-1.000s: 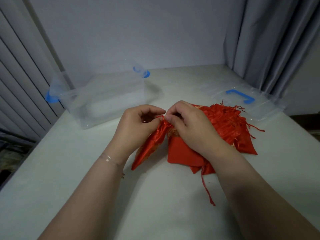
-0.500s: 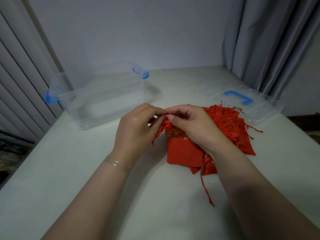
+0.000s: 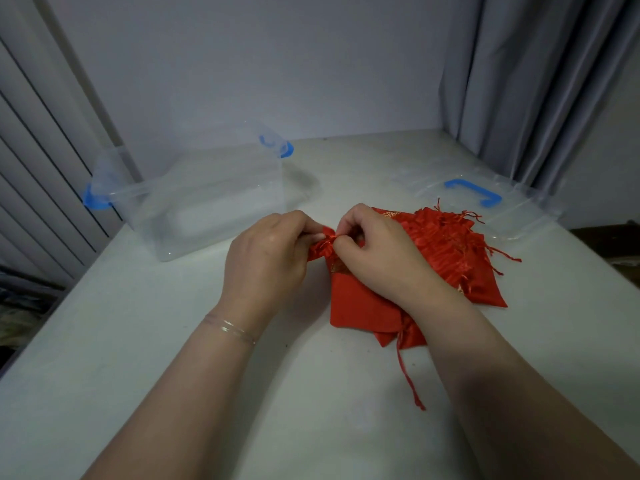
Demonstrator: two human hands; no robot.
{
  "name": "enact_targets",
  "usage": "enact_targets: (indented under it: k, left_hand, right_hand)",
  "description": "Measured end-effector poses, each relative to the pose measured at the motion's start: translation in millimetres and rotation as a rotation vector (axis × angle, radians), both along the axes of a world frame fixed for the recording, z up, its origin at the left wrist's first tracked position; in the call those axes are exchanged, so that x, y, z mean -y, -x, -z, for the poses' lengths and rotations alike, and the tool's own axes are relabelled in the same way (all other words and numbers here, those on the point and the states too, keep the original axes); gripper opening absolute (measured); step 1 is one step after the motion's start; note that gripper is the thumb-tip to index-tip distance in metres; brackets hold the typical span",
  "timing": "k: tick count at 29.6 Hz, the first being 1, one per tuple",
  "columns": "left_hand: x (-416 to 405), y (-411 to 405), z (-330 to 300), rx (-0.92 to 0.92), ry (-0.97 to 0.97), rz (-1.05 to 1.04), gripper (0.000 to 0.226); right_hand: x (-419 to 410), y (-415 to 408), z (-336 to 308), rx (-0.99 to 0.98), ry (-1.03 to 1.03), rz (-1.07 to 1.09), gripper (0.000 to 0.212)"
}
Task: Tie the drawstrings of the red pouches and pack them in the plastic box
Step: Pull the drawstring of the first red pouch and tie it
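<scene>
**Head view: first pouch being tied, box holds no pouches**

We pinch the gathered neck of one red pouch (image 3: 320, 247) between the curled fingers of the left hand (image 3: 268, 258) and right hand (image 3: 375, 252). The pile of pouches (image 3: 446, 254) waits beneath. We judge the plastic box (image 3: 207, 199) unpacked; nearly everything remains.

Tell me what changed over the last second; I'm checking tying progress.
The pouch that hung from the left hand onto the table is now bunched up between both hands; the right hand still pinches its neck. The pouch pile, plastic box and lid stayed put.
</scene>
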State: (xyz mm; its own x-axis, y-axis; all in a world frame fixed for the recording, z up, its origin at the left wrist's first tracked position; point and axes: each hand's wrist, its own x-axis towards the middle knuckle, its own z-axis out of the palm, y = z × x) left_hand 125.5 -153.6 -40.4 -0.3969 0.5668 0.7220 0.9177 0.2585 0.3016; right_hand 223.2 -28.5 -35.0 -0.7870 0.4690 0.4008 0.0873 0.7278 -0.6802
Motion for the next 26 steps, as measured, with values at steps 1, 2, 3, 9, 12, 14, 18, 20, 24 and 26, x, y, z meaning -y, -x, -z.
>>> enact_targets:
  k: [1, 2, 3, 9, 12, 14, 18, 20, 24, 26]
  left_hand:
    - [0.1, 0.0, -0.4, 0.014, 0.006, 0.010, 0.018]
    - [0.1, 0.1, -0.6, 0.026, 0.019, 0.018, 0.019]
    - [-0.1, 0.4, -0.8, 0.038, 0.037, 0.023, 0.022]
    - [4.5, 8.3, -2.1, 0.037, 0.087, 0.031, 0.010]
    - [3.7, 8.3, -1.3, -0.001, 0.125, 0.066, 0.007]
    - [1.4, 8.3, 1.7, -0.022, 0.161, 0.087, 0.008]
    - [-1.2, 7.2, 3.2, 0.029, 0.235, 0.046, 0.010]
    - [0.7, 8.3, -1.0, 0.066, 0.225, -0.021, 0.015]
    - [13.1, 32.0, -4.3, 0.349, -0.002, -0.267, 0.008]
    - [21.8, 54.4, 2.0, 0.500, -0.036, -0.377, 0.019]
  right_hand:
    - [-1.1, -0.4, 0.1, 0.010, -0.033, 0.007, 0.004]
    - [-1.8, -0.9, -0.2, 0.021, -0.058, 0.008, 0.003]
    - [-2.0, -1.9, -0.6, 0.034, -0.080, 0.005, 0.003]
    - [0.6, -3.4, -3.3, 0.168, -0.257, -0.047, 0.006]
    - [-2.9, -5.1, -5.1, 0.237, -0.330, -0.053, 0.008]
    - [-4.6, -7.0, -4.7, 0.282, -0.354, -0.072, 0.008]
    - [-6.3, -8.3, -0.5, 0.319, -0.302, -0.114, 0.008]
    - [-8.1, -9.7, -2.2, 0.218, -0.197, -0.117, 0.011]
    - [-16.6, -14.8, -11.4, 0.090, -0.110, -0.030, 0.017]
    - [-21.2, -17.9, -12.4, 0.211, -0.155, -0.029, 0.025]
